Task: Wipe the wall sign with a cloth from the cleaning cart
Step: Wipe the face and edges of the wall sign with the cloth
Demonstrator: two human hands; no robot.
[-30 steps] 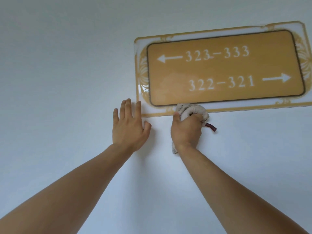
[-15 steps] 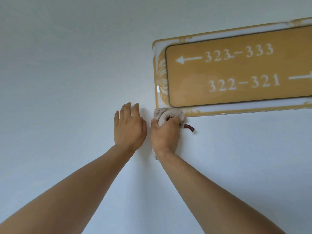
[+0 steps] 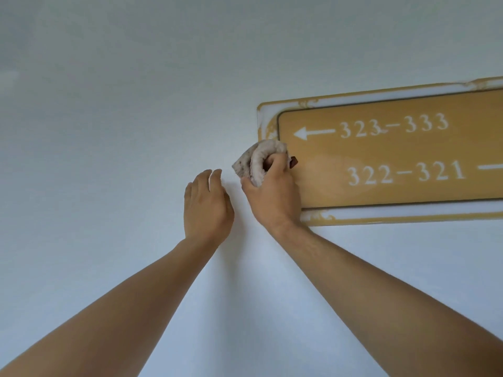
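- Pale wall [image 3: 136,104] fills the view, with the gold wall sign [image 3: 394,159] mounted at the right, reading 323–333 and 322–321.
- Right hand [image 3: 275,197] is clenched around a bunched whitish cloth [image 3: 258,161], pressing it against the sign's left edge.
- Left hand [image 3: 206,208] sits just beside it, fingers straight and close together, against the bare wall.

Illumination: soft, even, moderately bright. Wall [image 3: 109,131] greyer toward 12 o'clock, paler and bluish toward 6 o'clock. Faint diffuse shadows on the wall under both forearms. Dull sheen patch on the sign [image 3: 394,159] beside its lower numerals. Sign edges bow slightly, indicating wide-angle distortion. Focus slightly soft overall.
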